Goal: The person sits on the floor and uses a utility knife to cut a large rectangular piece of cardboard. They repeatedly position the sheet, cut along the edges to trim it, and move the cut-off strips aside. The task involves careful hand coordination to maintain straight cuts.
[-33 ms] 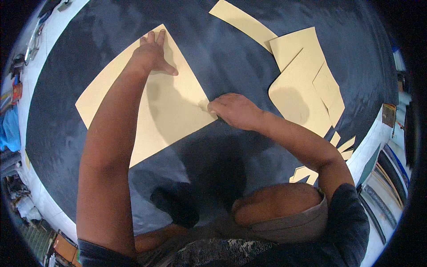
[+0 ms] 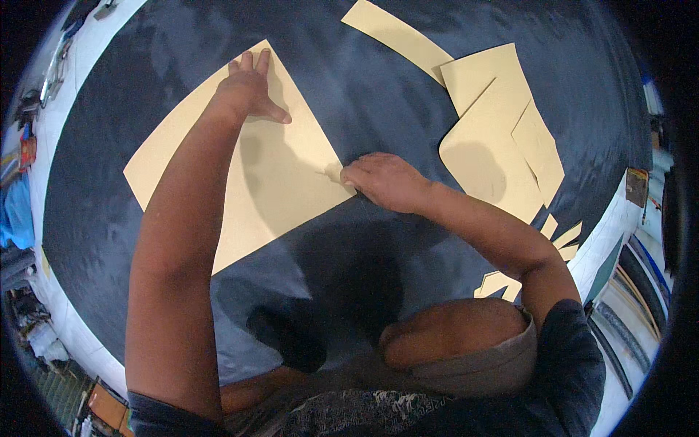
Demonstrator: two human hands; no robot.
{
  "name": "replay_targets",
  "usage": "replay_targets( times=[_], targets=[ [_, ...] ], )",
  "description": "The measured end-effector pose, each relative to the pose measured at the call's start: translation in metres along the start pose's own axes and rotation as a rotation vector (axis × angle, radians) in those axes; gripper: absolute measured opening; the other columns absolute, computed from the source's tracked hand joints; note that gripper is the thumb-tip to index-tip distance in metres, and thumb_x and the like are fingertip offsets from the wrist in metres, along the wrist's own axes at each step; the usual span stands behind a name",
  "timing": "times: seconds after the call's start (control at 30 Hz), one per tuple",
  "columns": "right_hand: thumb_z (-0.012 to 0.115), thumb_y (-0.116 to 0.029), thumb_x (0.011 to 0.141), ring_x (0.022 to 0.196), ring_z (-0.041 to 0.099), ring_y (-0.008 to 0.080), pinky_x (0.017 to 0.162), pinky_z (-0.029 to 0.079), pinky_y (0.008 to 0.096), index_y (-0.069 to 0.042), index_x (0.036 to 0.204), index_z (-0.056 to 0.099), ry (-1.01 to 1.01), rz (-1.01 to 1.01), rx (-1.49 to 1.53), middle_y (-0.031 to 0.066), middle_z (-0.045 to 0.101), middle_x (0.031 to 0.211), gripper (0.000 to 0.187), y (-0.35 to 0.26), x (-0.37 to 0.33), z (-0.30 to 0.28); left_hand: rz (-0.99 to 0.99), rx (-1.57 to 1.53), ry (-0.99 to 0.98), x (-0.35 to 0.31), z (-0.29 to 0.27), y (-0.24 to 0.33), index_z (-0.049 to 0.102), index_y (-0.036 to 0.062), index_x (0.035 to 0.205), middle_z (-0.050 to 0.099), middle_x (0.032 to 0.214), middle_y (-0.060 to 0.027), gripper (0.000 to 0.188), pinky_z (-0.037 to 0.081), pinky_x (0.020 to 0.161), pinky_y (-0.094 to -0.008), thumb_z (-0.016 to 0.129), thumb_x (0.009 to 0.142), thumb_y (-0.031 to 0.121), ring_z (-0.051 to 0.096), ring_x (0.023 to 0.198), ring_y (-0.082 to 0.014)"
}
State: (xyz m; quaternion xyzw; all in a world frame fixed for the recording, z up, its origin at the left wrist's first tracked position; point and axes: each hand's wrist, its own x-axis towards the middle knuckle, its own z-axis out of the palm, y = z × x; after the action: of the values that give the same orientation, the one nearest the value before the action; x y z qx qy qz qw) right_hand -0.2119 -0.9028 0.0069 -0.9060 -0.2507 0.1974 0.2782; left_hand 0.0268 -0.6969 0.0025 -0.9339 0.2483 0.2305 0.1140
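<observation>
The tan sheet (image 2: 291,182) lay beneath the left fingers, its position unchanged from the earlier frame. The left hand (image 2: 250,89) had its fingers open and spread near the far corner; the right hand (image 2: 384,180) had curled fingers at the right corner, their grip indeterminable. The sheet was thin, smooth and straight-edged. Right of the right fingers lay overlapping angular tan pieces (image 2: 473,135); beneath everything, a dark, faintly glossy surface (image 2: 386,95).

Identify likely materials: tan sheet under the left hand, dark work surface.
Tan sheet: probably card or thick paper, matte; flat, crisp-edged, no glare.
Dark work surface: perhaps vinyl or rubber sheeting, semi-gloss; soft pale sheen patches. Exact composition unclear.
</observation>
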Motion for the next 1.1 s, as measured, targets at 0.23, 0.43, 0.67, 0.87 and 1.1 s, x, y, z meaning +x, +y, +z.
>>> replay_targets(
  times=[0.23, 0.43, 0.67, 0.87, 1.1],
  targets=[
    [0.059, -0.013, 0.095, 0.109, 0.066, 0.0382, 0.115, 0.042, 0.0523, -0.008, 0.111, 0.058, 0.082, -0.057, -0.001, 0.0173, 0.070, 0.103, 0.017, 0.007, -0.009, 0.012, 0.010, -0.003, 0.020, 0.001, -0.005, 0.001, 0.014, 0.0139, 0.164, 0.019, 0.167, -0.0233, 0.149, 0.048, 0.111, -0.0545, 0.094, 0.046, 0.058, 0.028, 0.150, -0.0482],
    [0.060, -0.012, 0.094, 0.100, 0.067, 0.0377, 0.107, 0.049, 0.0506, -0.009, 0.110, 0.059, 0.108, -0.113, 0.022, 0.0157, 0.069, 0.099, 0.016, 0.008, -0.005, 0.009, 0.016, -0.044, 0.008, -0.002, -0.009, -0.004, 0.013, 0.0128, 0.165, 0.018, 0.167, -0.0242, 0.149, 0.048, 0.112, -0.0528, 0.094, 0.047, 0.057, 0.027, 0.151, -0.0481],
    [0.058, -0.015, 0.094, 0.090, 0.066, 0.0355, 0.078, 0.052, 0.0509, -0.009, 0.108, 0.061, 0.271, -0.068, -0.108, 0.0134, 0.066, 0.094, 0.015, 0.030, 0.080, -0.032, 0.011, -0.047, -0.053, -0.003, -0.011, -0.003, 0.011, 0.0120, 0.165, 0.017, 0.167, -0.0254, 0.152, 0.048, 0.111, -0.0518, 0.094, 0.046, 0.058, 0.024, 0.152, -0.0481],
    [0.057, -0.017, 0.095, 0.098, 0.068, 0.0338, 0.086, 0.056, 0.0467, -0.008, 0.113, 0.063, 0.456, -0.010, -0.197, 0.0116, 0.070, 0.102, 0.021, 0.067, 0.177, -0.060, 0.023, -0.045, -0.060, -0.005, -0.015, 0.000, 0.010, 0.0115, 0.165, 0.017, 0.168, -0.0238, 0.153, 0.048, 0.111, -0.0518, 0.094, 0.046, 0.058, 0.024, 0.152, -0.0474],
    [0.057, -0.015, 0.092, 0.099, 0.066, 0.0329, 0.086, 0.054, 0.0468, -0.011, 0.115, 0.066, 0.516, -0.141, -0.243, 0.0103, 0.069, 0.104, 0.026, 0.073, 0.184, -0.060, 0.013, -0.038, -0.081, -0.004, -0.017, 0.001, 0.011, 0.0121, 0.165, 0.018, 0.167, -0.0229, 0.152, 0.048, 0.110, -0.0522, 0.094, 0.046, 0.059, 0.024, 0.153, -0.0460]
  ],
)
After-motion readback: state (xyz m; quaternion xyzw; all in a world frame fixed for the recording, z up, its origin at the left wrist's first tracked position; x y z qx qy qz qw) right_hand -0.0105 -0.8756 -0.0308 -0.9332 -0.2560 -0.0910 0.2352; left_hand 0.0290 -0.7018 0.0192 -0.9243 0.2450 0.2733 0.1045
